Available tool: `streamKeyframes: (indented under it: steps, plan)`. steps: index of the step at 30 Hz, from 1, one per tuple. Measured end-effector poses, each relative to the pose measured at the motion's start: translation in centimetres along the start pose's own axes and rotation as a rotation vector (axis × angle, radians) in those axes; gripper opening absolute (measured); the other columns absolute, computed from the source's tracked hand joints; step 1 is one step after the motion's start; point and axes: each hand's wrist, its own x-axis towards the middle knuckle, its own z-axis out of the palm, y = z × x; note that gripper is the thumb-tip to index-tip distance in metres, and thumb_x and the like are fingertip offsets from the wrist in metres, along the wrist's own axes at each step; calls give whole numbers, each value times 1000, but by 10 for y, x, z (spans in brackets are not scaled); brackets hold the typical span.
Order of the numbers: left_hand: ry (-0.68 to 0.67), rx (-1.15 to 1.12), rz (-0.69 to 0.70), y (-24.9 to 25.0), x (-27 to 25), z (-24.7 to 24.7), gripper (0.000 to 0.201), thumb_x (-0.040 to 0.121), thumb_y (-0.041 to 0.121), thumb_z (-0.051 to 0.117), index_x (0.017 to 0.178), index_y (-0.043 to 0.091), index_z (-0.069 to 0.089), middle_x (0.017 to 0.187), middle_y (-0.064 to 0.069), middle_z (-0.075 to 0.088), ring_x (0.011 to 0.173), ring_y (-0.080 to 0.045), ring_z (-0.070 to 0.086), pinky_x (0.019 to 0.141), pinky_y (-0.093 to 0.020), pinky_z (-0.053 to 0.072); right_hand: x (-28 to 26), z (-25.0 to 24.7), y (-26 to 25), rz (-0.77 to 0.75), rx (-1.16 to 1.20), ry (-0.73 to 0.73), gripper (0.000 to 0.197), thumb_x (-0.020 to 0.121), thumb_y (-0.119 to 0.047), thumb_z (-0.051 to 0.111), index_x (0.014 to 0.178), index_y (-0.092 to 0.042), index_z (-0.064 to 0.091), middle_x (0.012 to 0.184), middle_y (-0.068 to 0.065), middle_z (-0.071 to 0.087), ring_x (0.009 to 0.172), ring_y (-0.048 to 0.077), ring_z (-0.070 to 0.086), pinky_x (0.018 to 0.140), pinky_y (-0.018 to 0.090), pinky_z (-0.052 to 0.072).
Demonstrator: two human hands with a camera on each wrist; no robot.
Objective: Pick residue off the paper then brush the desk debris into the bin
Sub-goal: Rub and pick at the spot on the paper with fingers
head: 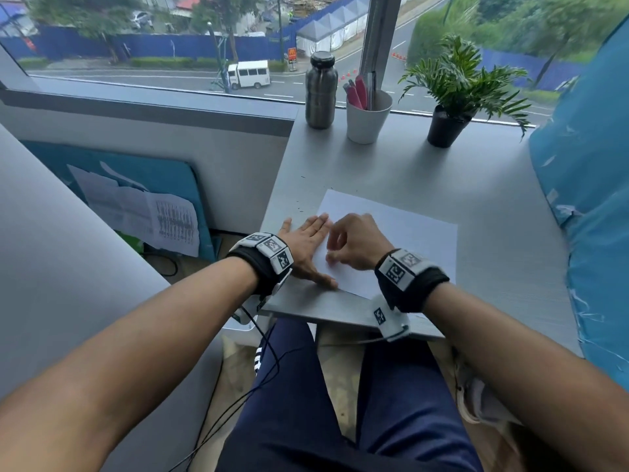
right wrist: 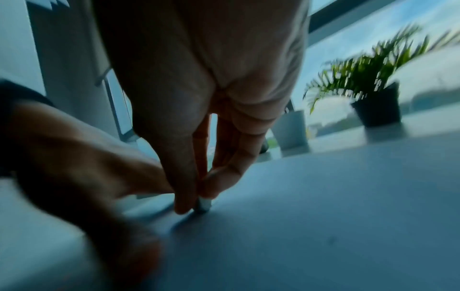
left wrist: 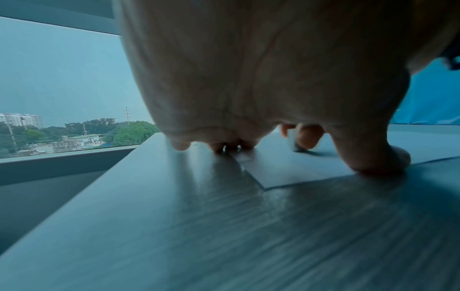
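Observation:
A white sheet of paper (head: 408, 233) lies on the grey desk (head: 476, 185). My left hand (head: 311, 238) lies flat with straight fingers, pressing the paper's left edge and near corner (left wrist: 286, 169). My right hand (head: 333, 259) hovers just to its right, fingers curled down onto the sheet. In the right wrist view its thumb and a fingertip (right wrist: 183, 206) pinch a small white piece (right wrist: 204, 204) that touches the paper. Tiny dark specks (head: 299, 207) dot the desk left of the sheet.
At the back by the window stand a steel bottle (head: 320, 90), a white cup of pens (head: 368, 114) and a potted plant (head: 452, 110). A blue padded panel (head: 592, 199) borders the desk's right side. The desk's left edge drops to the floor.

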Motion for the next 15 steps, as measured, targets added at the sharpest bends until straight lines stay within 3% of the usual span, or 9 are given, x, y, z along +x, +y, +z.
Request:
streamKeyframes:
  steps: [2, 6, 8, 12, 15]
  plan:
    - [7, -4, 5, -1, 1, 1, 137, 67, 88, 55, 154, 17, -24, 160, 2, -31, 150, -15, -22, 117, -56, -13, -4, -3, -4, -21, 7, -123, 12, 66, -20, 84, 70, -15, 74, 56, -13, 59, 53, 0, 55, 54, 7, 42]
    - [-1, 3, 8, 1, -2, -1, 134, 69, 87, 53, 153, 17, -25, 161, 2, -31, 150, -15, -22, 118, -56, -13, 28, -24, 15, 115, 73, -1, 14, 66, -24, 86, 73, -16, 77, 56, -11, 63, 58, 5, 62, 64, 19, 52]
    - [-5, 0, 4, 1, -3, -1, 135, 68, 88, 53, 153, 17, -25, 161, 2, -31, 150, -15, -22, 119, -57, -12, 31, -22, 18, 139, 75, 54, 15, 66, -23, 86, 71, -15, 76, 58, -9, 63, 60, 7, 61, 62, 18, 50]
    - [1, -5, 7, -1, 0, 2, 137, 67, 89, 53, 153, 16, -25, 160, 2, -31, 150, -15, -23, 118, -57, -13, -1, -1, 3, 6, 46, -104, 12, 67, -18, 84, 66, -16, 73, 58, -9, 63, 51, -1, 54, 53, 11, 41]
    - [-1, -3, 8, 0, -2, 0, 137, 67, 89, 53, 154, 15, -24, 161, 2, -31, 150, -16, -22, 118, -57, -13, 6, -11, 10, 29, 78, -144, 10, 69, -20, 84, 71, -14, 76, 61, -3, 69, 53, 4, 61, 57, 13, 49]
